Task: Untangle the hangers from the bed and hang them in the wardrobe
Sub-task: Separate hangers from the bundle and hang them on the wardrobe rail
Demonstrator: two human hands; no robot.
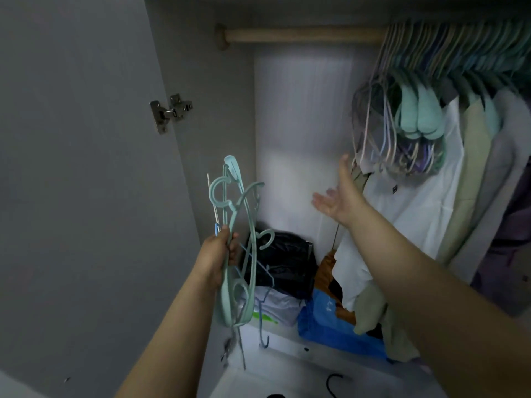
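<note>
From the head view, a bundle of pale green hangers (234, 242) is held upright by the left hand (221, 251), its grip closed around their middle, the forearm raised in front of the open wardrobe. The right hand (337, 196) is stretched forward with the arm extended, palm turned up and fingers spread, its grip wide and holding nothing, just left of the hanging clothes (431, 196). More hangers (448, 61) are crowded at the right end of the wooden rail (301, 35). Folded items (287, 268) are stacked on the wardrobe floor below.
</note>
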